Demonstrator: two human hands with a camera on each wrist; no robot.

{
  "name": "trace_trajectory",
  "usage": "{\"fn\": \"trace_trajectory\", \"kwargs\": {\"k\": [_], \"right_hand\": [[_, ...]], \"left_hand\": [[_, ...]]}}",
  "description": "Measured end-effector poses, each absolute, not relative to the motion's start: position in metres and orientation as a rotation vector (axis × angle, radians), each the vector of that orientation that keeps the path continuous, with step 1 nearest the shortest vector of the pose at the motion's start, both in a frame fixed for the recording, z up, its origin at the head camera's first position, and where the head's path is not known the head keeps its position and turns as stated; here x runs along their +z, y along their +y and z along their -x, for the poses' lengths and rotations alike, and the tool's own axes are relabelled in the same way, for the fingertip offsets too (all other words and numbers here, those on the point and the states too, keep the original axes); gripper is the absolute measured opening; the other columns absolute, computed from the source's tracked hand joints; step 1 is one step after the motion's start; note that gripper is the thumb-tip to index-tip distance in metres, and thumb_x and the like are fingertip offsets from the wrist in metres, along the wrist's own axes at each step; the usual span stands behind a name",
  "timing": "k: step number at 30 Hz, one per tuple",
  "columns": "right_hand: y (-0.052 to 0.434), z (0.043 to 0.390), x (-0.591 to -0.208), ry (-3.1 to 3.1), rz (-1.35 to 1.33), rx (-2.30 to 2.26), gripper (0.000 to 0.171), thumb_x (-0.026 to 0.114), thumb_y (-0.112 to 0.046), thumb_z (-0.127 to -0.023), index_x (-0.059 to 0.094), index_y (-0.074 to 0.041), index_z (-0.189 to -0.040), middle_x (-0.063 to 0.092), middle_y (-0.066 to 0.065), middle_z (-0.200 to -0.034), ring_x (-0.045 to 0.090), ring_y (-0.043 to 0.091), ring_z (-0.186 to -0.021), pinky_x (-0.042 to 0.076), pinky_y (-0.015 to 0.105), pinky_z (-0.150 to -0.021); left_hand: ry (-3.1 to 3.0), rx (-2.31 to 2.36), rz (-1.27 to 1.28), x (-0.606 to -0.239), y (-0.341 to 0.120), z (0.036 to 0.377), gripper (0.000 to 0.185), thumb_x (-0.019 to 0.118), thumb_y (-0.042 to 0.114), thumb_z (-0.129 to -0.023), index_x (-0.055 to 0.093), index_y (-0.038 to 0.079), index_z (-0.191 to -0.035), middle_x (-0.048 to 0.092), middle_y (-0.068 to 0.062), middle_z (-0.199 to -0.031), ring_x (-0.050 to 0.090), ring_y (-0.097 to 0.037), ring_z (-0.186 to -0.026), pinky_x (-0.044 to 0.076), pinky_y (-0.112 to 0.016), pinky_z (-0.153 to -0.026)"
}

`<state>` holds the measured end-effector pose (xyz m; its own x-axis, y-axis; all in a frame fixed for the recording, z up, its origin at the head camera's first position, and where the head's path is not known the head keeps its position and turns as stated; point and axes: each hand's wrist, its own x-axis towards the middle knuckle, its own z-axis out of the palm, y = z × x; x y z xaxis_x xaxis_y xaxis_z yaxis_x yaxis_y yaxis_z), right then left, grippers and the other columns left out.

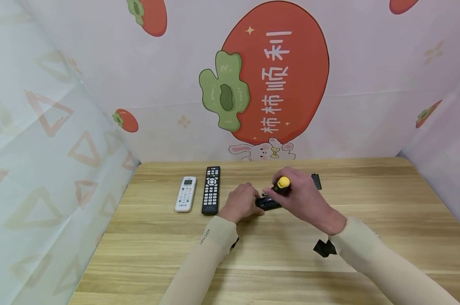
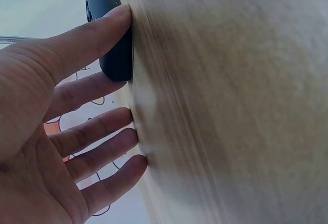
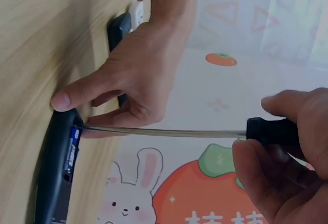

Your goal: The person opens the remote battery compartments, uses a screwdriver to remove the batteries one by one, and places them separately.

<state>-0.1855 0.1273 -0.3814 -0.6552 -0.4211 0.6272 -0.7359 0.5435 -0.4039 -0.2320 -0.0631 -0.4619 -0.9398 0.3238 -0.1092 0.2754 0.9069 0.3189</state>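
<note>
My left hand point(image 1: 242, 201) pinches the near end of a black remote control point(image 1: 266, 204) between thumb and index finger, its other fingertips on the table in the left wrist view. The remote lies with its battery compartment facing up, and a blue battery point(image 3: 72, 147) shows inside it. My right hand point(image 1: 304, 197) grips the black handle of a screwdriver point(image 3: 169, 131) with a yellow end cap. Its metal shaft stands upright over the remote, the tip at the compartment's end by my left fingers. The exact contact of the tip is hard to see.
To the left lie a white remote point(image 1: 185, 195) and a long black remote point(image 1: 211, 190) with white buttons. Behind my right hand is a small flat black piece point(image 1: 316, 181), partly hidden. A printed wall covering point(image 1: 169, 140) borders the wooden table point(image 1: 146, 254).
</note>
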Motion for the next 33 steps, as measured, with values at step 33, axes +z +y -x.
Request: {"fn": "trace_trajectory", "kwargs": {"k": [33], "right_hand": [[0.135,0.183,-0.378,-2.309,-1.169,0.937,0.03,0.088,-0.006,-0.077,0.061,-0.014,-0.088,0.056,-0.01,-0.084,0.055,0.002,-0.068,0.051,0.018,-0.06]], "left_hand": [[2.897,0.455,-0.463,-0.464,-0.063,0.231,0.044,0.089,0.045,-0.077,0.081,0.018,-0.111,0.06,0.002,-0.105,0.053,-0.016,-0.098,0.052,-0.037,-0.082]]}}
